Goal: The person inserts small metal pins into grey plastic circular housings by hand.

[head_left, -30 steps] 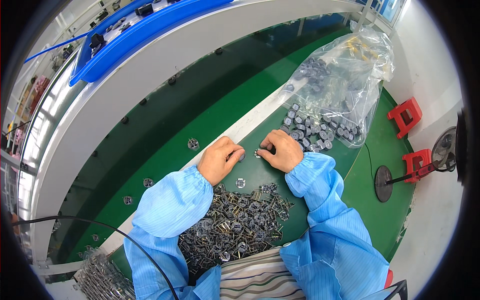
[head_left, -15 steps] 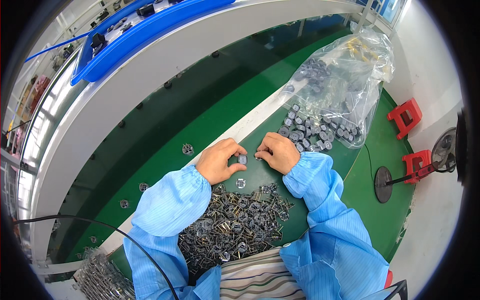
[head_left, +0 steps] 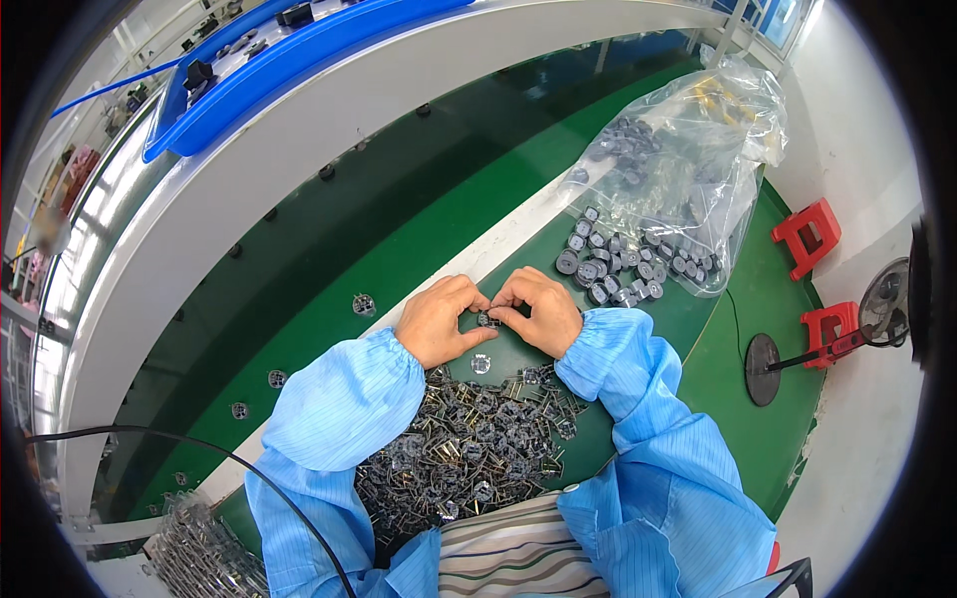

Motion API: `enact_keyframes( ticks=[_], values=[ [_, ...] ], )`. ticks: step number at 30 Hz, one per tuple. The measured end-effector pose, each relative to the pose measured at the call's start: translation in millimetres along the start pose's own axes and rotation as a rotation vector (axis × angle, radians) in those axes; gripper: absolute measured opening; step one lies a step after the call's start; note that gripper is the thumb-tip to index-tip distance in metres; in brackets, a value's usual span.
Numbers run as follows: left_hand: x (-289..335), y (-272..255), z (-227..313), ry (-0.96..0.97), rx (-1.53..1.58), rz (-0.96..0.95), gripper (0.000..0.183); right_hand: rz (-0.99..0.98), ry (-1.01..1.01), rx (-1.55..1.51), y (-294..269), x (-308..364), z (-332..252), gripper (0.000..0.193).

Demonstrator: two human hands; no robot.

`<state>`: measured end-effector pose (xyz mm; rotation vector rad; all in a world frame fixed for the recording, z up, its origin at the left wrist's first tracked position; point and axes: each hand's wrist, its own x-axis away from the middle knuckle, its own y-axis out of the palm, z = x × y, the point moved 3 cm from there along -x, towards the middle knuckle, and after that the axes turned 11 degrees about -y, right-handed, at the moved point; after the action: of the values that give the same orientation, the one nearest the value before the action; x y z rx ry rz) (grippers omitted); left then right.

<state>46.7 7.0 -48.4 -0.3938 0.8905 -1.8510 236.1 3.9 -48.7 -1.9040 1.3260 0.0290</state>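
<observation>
Right now both hands meet above the bench [head_left: 593, 434], close together over one small dark part [head_left: 487, 320]. The left hand [head_left: 446, 321] is curled into a C, thumb and forefinger a little apart with the part between their tips; the right hand [head_left: 538, 309] has its thumb and forefinger drawn nearly together at the part's right edge. How the part is built underneath cannot be told, because the fingertips hide much of it. Just below lies a single silvery piece [head_left: 480, 364], and nearer the body spreads a tangled heap of pinned pieces [head_left: 478, 439]. Grey round pieces [head_left: 608, 264] sit beyond the right hand, by the mouth of a clear plastic bag [head_left: 688, 130]. The likeliest trouble is a slip: with so little to grip, uneven pressure from the two thumbs could tilt the part or flick it out, and it might be lost in the heap. Thin pins could bend if squeezed askew. The left sleeve [head_left: 344, 404] rests close against the heap and could snag pins, while a black cable [head_left: 120, 430] crossing that arm could tug at it if the elbow swings outward.
</observation>
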Motion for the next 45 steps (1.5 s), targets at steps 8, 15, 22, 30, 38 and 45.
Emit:
enact_keyframes(
  ticks=[8, 15, 22, 30, 38, 45],
  values=[
    [0.6, 0.6, -1.0, -0.024, -0.006, 0.003, 0.036, 0.057, -0.267, 0.262, 2.2, -4.6, -18.0, 0.019],
    [2.0, -0.2, -2.5, -0.101, 0.115, 0.006, 0.034, -0.013, -0.172, 0.167, -2.2, -2.7, -13.6, 0.017],
    [-10.5, -41.8, -35.8, -0.257, -0.169, 0.378, 0.026, 0.176, -0.031, 0.789, -44.5, 4.3, 3.5, 0.036],
    [-8.5, -52.4, -34.0, -0.184, -0.341, 0.447, 0.046, 0.156, 0.041, 0.89, -48.0, 5.8, 26.5, 0.035],
    [3.5, -68.7, -16.8, 0.035, 0.047, 0.046, 0.035, 0.232, -0.21, 0.764, -40.4, 1.8, 0.8, 0.029],
    [16.9, -79.4, 13.1, 0.05, -0.14, -0.355, 0.044, 0.132, -0.334, 0.309, -24.2, 0.9, -17.1, 0.015]
  ],
)
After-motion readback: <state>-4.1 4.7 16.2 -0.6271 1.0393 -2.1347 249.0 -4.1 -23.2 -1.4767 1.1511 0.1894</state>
